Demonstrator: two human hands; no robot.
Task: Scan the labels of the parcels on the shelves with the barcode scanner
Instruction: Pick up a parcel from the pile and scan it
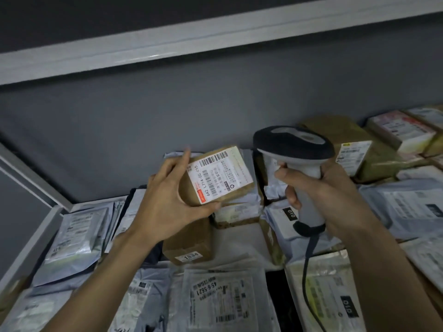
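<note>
My left hand grips a small brown cardboard parcel and holds it tilted above the shelf, its white barcode label facing up. My right hand grips the grey handle of the barcode scanner. The scanner's dark head sits just right of the parcel and faces away from me. Its cable hangs down from the handle over the parcels below.
The shelf is covered with grey and white poly mailers and brown boxes, one marked 1834. More boxes line the back right. A grey wall stands behind and an upper shelf edge runs overhead.
</note>
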